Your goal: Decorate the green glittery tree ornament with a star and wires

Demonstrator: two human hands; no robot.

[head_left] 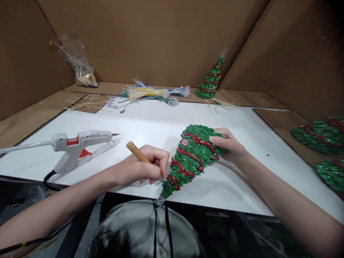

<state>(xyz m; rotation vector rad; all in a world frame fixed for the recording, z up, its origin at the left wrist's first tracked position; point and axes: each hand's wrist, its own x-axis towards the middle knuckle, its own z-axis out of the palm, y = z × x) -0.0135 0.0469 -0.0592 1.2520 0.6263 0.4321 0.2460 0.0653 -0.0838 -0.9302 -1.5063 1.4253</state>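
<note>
A green glittery Christmas tree figurine (192,157) with red garlands lies tilted over the white board, its tip with a clear star pointing toward my body. My right hand (228,143) grips it by the wide base, thumb on top. My left hand (150,165) is closed around a tool with a wooden handle (137,152), held like a pen. Its working end is hidden by my fingers, which are close to the tree's narrow upper part. To the left, a white hot glue gun (77,141) with a red trigger rests on the board.
Bundles of yellow, white, blue and green wires (153,93) lie at the back. A second tree (211,79) stands at the back right, and more trees (322,136) lie at the right edge. A plastic bag (80,64) leans in the left corner. Cardboard walls (161,39) enclose the board.
</note>
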